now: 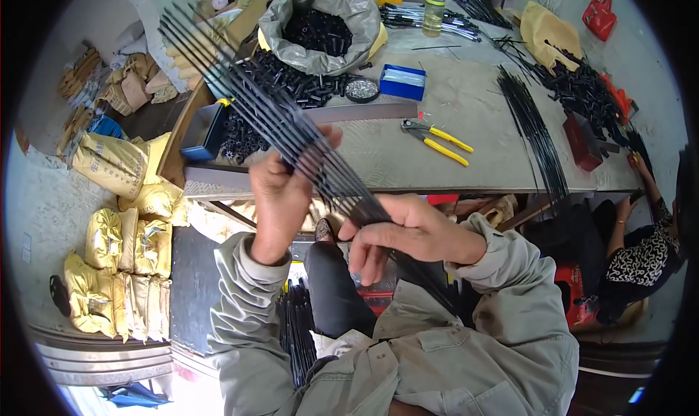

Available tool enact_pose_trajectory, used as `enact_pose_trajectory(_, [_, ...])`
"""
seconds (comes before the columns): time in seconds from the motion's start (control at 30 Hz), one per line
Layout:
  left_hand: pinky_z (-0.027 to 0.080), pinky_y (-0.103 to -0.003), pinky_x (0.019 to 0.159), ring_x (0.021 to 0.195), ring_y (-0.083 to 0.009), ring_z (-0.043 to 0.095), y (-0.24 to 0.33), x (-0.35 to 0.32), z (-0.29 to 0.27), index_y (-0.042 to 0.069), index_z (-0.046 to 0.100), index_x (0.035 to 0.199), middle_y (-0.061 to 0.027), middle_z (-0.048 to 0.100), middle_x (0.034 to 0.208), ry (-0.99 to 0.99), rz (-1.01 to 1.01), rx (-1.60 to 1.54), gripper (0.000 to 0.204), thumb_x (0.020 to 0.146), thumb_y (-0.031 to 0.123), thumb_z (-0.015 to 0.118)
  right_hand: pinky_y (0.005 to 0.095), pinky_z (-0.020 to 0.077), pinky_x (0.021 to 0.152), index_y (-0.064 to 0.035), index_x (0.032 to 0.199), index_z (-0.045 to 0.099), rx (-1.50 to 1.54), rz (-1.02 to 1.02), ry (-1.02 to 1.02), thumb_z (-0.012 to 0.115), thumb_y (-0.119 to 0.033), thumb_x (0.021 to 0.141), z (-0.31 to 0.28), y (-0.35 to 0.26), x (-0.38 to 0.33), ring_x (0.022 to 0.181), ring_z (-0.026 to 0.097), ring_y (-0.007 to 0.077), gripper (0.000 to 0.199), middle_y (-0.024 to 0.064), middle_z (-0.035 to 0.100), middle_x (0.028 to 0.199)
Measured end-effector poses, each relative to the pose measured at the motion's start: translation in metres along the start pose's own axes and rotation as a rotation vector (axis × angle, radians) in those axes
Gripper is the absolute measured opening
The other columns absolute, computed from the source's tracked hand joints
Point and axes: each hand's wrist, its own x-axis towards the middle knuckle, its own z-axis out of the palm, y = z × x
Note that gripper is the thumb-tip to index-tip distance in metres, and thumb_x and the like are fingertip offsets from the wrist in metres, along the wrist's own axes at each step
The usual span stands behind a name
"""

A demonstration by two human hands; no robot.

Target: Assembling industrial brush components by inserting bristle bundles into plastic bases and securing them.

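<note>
A bundle of long thin black rods [341,185] slants across my body, from the upper left down to my right side. My left hand [282,192] is closed round its middle, the fingertips showing on the far side of the rods. Lower down, my right hand [415,234] wraps the same bundle, thumb on top and fingers curled beneath. Toward their upper ends the rods fan apart slightly. Their lower ends pass under my right forearm, partly hidden. Another bunch of black rods [295,321] stands beside my left thigh.
Pliers with yellow handles [437,139], a blue box [403,82] and a grey sack [320,34] of black parts are on the table [349,143]. More black rods [535,136] lie at the right. A co-worker [641,259] sits at the right; filled sacks [124,270] are stacked at left.
</note>
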Motion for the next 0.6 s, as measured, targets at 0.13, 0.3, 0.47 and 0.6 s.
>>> enact_pose_trajectory(0.13, [0.044,-0.022,0.058,0.061,-0.0085,0.050,-0.069,-0.023,-0.016,-0.001,0.061,0.097,-0.0061,0.061,0.080,-0.252,-0.200,0.214,0.016,0.083,0.004,0.055,0.0277,0.0516,0.064,0.0053,0.104,0.043,0.029,-0.063,-0.001,0.036,-0.005,0.092,-0.012,-0.014,-0.004,0.072,0.064,0.0206,0.017,0.0173,0.061,0.087])
enact_pose_trajectory(0.3, [0.045,-0.030,0.083,0.100,-0.0166,0.055,-0.141,0.055,-0.032,0.004,0.056,0.111,-0.0120,0.057,0.113,-0.529,-0.086,0.377,0.030,0.082,0.005,0.051,0.0285,0.0516,0.066,0.0051,0.105,0.042,0.086,-0.082,0.037,0.036,-0.005,0.092,-0.032,0.047,0.006,0.074,0.064,0.0217,0.017,0.0176,0.060,0.087])
enact_pose_trajectory(0.47, [0.034,-0.035,0.096,0.115,-0.0234,0.046,-0.183,0.155,-0.043,0.008,0.047,0.123,-0.0131,0.045,0.129,-0.618,0.502,0.863,0.045,0.078,0.006,0.051,0.0290,0.0513,0.070,0.0043,0.106,0.042,-0.195,-0.212,0.197,0.036,-0.007,0.093,-0.055,0.119,0.045,0.077,0.063,0.0207,0.018,0.0167,0.059,0.092])
enact_pose_trajectory(0.6, [0.023,-0.039,0.103,0.127,-0.0248,0.031,-0.172,0.131,-0.053,0.008,0.037,0.130,-0.0134,0.035,0.136,-0.705,0.522,1.476,0.054,0.078,0.009,0.051,0.0291,0.0501,0.075,0.0039,0.107,0.043,-0.070,-0.205,0.263,0.036,-0.008,0.094,-0.070,0.173,0.060,0.083,0.062,0.0194,0.020,0.0157,0.058,0.096])
